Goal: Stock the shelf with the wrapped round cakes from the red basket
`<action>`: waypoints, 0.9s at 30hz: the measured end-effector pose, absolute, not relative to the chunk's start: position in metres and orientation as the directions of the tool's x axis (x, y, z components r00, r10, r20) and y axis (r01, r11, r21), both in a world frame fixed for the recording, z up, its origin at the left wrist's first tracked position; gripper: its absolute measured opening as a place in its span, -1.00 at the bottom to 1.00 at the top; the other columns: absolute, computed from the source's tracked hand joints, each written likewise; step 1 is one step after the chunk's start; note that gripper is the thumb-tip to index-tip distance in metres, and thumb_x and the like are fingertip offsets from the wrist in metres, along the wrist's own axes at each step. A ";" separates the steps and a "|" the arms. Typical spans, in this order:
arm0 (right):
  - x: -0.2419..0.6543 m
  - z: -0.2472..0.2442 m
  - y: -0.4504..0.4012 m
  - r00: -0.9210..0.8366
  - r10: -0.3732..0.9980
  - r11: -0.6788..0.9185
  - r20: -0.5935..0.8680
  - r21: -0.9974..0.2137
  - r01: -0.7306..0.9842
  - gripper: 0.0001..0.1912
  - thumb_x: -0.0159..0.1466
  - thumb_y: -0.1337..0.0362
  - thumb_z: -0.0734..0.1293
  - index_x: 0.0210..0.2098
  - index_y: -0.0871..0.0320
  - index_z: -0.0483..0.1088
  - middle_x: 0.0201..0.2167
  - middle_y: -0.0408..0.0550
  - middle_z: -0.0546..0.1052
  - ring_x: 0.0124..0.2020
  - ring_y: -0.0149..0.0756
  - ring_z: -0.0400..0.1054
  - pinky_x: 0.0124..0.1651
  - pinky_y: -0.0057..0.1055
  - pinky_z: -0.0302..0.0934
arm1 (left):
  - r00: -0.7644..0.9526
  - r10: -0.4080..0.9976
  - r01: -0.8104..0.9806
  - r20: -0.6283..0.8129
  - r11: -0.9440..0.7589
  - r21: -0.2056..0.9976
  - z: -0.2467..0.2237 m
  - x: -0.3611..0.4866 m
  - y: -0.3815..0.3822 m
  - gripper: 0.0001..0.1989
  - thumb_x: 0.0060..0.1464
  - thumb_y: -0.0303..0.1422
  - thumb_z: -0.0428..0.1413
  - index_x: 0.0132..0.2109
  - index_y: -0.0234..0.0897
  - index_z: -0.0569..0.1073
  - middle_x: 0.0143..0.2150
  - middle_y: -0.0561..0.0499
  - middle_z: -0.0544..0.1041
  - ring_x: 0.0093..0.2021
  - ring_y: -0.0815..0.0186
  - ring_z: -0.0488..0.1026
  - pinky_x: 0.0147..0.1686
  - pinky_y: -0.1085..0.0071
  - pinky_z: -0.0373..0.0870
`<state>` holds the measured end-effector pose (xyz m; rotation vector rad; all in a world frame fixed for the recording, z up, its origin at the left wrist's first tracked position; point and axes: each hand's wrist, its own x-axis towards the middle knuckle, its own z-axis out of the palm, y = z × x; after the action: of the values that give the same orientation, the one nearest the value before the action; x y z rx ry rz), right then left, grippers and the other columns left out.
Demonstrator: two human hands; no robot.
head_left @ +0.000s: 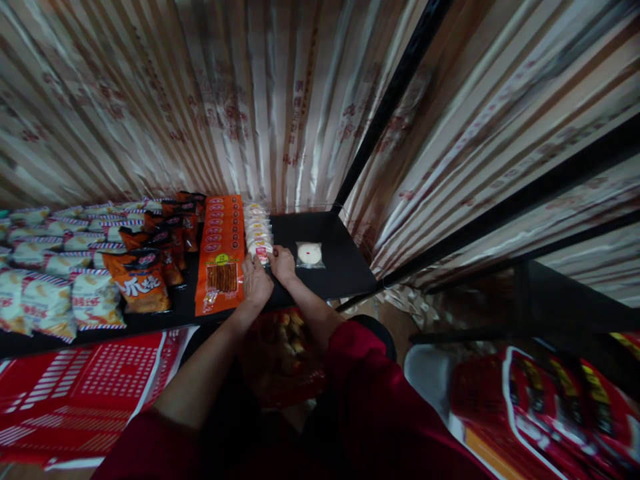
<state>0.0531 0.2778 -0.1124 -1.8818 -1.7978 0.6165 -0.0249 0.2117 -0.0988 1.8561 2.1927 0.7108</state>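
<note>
My left hand (257, 283) and my right hand (283, 264) are close together at the front of a row of small clear-wrapped white packets (258, 230). Fingers of both hands are bent against the two lower sides of the front packet (261, 253), which bears a red label. A single round white packaged item (309, 254) with a small red mark lies flat to the right of my right hand. Left of the row, orange snack packs (219, 247) overlap one another; the front one shows brown strips.
All this rests on a black shelf (345, 263). Orange-and-black bags (143, 280) and white striped bags (97, 300) fill its left. Below are a red basket (95, 380) and a red pack (285, 353). Red bags (595, 393) lie at right; black posts (390, 100) and a curtain (225, 100) stand behind.
</note>
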 end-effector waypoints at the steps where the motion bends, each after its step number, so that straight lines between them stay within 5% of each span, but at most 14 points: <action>1: 0.053 -0.113 0.277 0.044 0.999 -0.033 0.003 -0.618 0.785 -0.70 0.23 0.25 0.24 -0.06 0.20 0.37 -0.19 0.06 0.45 -0.20 -0.30 0.36 -0.14 -0.46 0.19 | -0.206 0.963 0.875 0.172 0.102 0.473 -0.099 -0.025 0.211 -0.48 -0.01 -0.56 -0.09 0.15 -0.56 0.17 0.18 -0.35 0.17 0.19 0.03 0.11 0.16 0.16 0.13; 11: 0.056 -0.110 0.264 0.097 0.994 -0.036 0.048 -0.701 0.712 -0.66 0.24 0.29 0.20 0.00 0.23 0.31 -0.12 0.06 0.41 -0.26 -0.37 0.36 -0.12 -0.47 0.21 | -0.163 0.958 0.868 0.235 0.026 0.497 -0.104 -0.023 0.200 -0.53 -0.03 -0.58 -0.09 0.09 -0.47 0.28 0.18 -0.25 0.19 0.19 0.06 0.10 0.16 0.16 0.13; 18: 0.064 -0.114 0.233 0.108 0.983 0.049 0.149 -0.779 0.625 -0.68 0.29 0.31 0.11 -0.03 0.24 0.33 -0.14 0.03 0.42 -0.31 -0.43 0.37 -0.13 -0.51 0.21 | -0.059 0.954 0.810 0.293 -0.125 0.572 -0.109 -0.019 0.175 -0.62 -0.03 -0.60 -0.13 -0.12 -0.29 0.43 -0.08 -0.10 0.44 -0.02 0.21 0.29 0.06 0.29 0.25; 27: 0.075 -0.126 0.158 0.016 0.971 0.196 0.239 -0.830 0.523 -0.67 0.30 0.33 0.05 -0.06 0.19 0.34 -0.26 -0.06 0.47 -0.40 -0.47 0.37 -0.17 -0.53 0.24 | 0.108 0.962 0.788 0.252 -0.237 0.568 -0.146 -0.017 0.117 -0.73 0.11 -0.47 -0.16 -0.28 -0.28 0.44 -0.29 -0.09 0.47 -0.19 0.24 0.37 -0.12 0.34 0.33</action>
<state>0.0753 0.1582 -0.1260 -1.4423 -1.6258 0.6675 -0.0170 0.1171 -0.1456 2.0984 1.7249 0.8457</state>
